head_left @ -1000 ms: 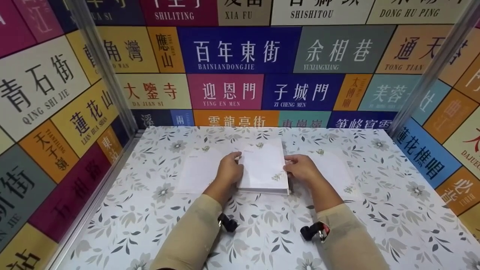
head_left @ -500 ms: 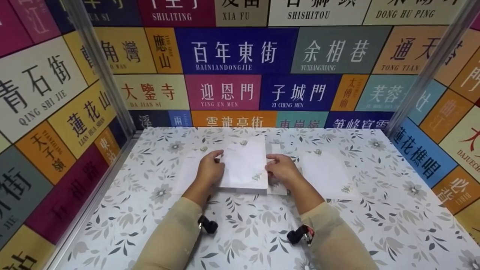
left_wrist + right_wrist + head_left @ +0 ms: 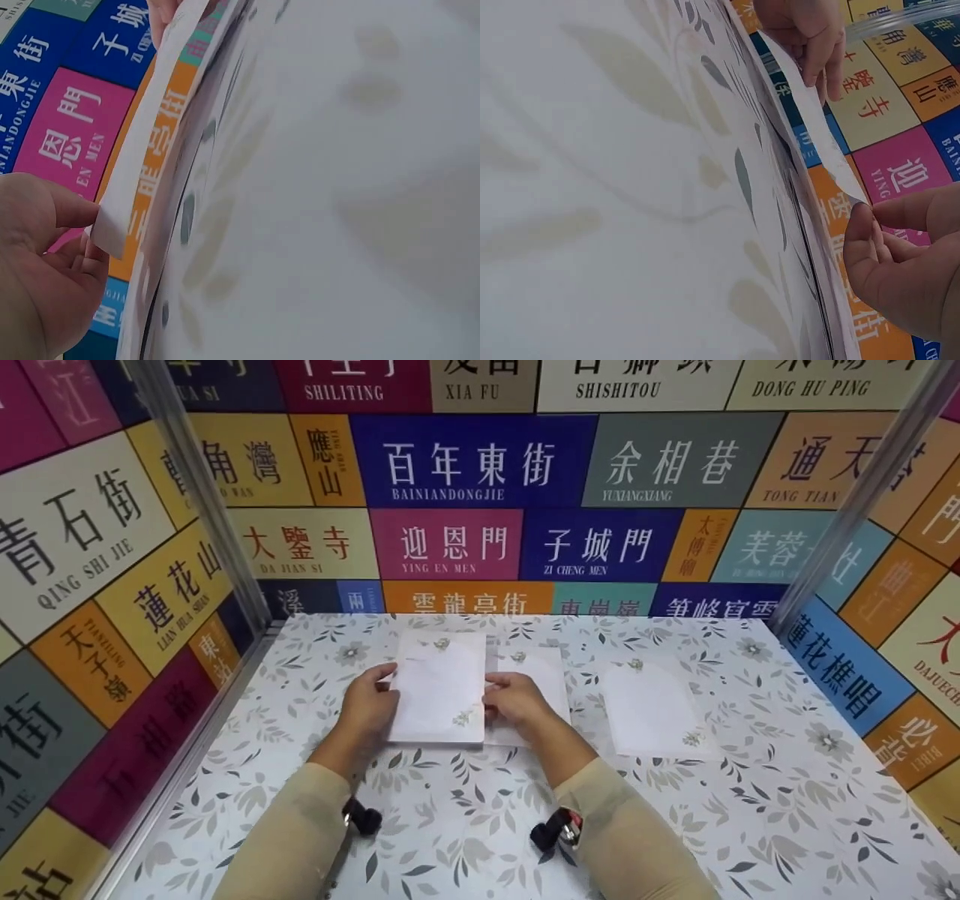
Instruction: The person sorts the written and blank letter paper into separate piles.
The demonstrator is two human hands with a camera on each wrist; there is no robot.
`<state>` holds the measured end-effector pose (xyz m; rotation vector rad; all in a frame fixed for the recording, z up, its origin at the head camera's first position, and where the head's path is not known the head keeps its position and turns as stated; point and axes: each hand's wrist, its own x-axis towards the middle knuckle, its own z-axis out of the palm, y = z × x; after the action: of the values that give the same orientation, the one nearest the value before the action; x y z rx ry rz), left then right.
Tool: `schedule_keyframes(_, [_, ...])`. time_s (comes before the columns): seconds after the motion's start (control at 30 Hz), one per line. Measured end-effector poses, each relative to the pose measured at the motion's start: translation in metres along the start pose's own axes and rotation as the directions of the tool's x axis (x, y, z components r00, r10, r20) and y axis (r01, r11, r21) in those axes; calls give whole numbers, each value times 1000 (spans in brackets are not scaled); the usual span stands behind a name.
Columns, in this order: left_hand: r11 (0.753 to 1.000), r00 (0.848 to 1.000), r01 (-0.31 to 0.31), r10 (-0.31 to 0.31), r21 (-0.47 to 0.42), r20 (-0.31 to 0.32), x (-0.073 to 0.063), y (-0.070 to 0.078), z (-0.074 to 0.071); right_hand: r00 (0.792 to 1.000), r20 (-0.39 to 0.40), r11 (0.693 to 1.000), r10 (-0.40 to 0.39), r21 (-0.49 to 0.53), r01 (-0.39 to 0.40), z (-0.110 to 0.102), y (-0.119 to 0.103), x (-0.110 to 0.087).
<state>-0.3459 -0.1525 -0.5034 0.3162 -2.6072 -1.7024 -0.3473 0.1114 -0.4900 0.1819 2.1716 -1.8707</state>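
A stack of white letter paper (image 3: 439, 690) with small printed floral corners is held at its two side edges between my hands. My left hand (image 3: 367, 705) grips the left edge; in the left wrist view its thumb and fingers pinch a corner of the stack (image 3: 142, 161). My right hand (image 3: 517, 701) pinches the right edge, and the right wrist view shows the stack (image 3: 817, 124) raised off the tabletop. Just right of it lies a similar sheet (image 3: 551, 679), partly covered by my right hand. A further matching sheet (image 3: 652, 705) lies flat farther right.
The table is covered with a white leaf-and-flower cloth (image 3: 465, 825). Panels with colourful place-name signs (image 3: 472, 461) stand behind it and at both sides, joined by clear corner posts (image 3: 210, 510). A small black device (image 3: 364, 817) sits on each wrist.
Both hands have carried the paper stack leftward, from over the middle sheet to over the left sheet. The middle sheet has come into view; the left one is now hidden beneath the stack.
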Motion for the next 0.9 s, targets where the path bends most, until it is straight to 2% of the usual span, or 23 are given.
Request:
schedule_keyframes(0.13, [997, 1000, -20, 20, 72, -5, 2, -6, -15, 995, 103, 996, -3, 90, -6, 11, -1, 0])
schedule_keyframes(0.3, [992, 1000, 18, -18, 122, -4, 2, -12, -28, 979, 205, 994, 2, 110, -25, 21, -5, 2])
schedule_keyframes(0.47, [987, 999, 52, -49, 149, -24, 3, -15, -35, 968, 248, 993, 22, 106, -50, 27, -13, 3])
schedule_keyframes(0.6, [983, 996, 86, -85, 163, -11, 5, -16, -37, 964, 263, 991, 47, 107, -77, 28, -14, 5])
schedule_keyframes(0.9, [967, 996, 71, -83, 245, 40, 5, -18, -40, 940, 328, 981, 94, 132, -144, 29, -11, 6])
